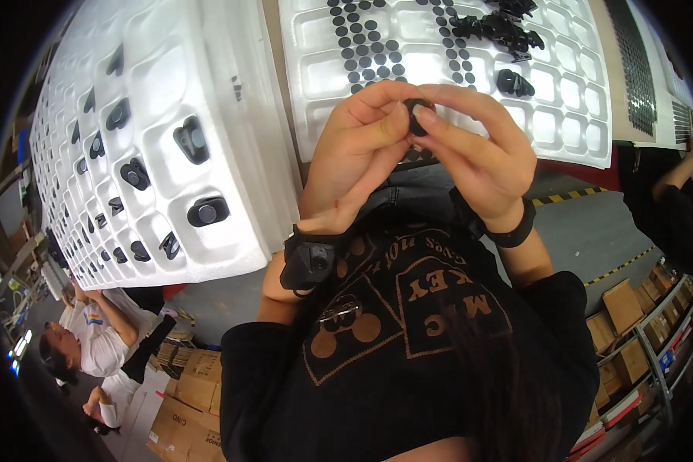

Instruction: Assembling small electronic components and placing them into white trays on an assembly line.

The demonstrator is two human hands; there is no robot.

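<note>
A small dark piece with a rounded edge (416, 117) is pinched between my two hands, above the near edge of a white compartment tray (316, 75). My left hand (356, 142) grips it from the left with thumb and fingertips. From the other side, my right hand (485, 146) presses it between thumb and fingers. Fingers cover much of the piece, so its full shape is hidden. Beyond my hands, black round discs (366, 54) lie in rows on the tray. Black clip-like parts (500, 31) are heaped at its far right, and a single one (514, 83) lies nearer.
To the left, a stack of white foam trays (246, 154) carries several black parts with round grey faces (208, 211) in its pockets. Dark strips (631, 69) lie at the far right. Cardboard boxes (196, 377), shelving (654, 346) and other people (104, 346) are behind me.
</note>
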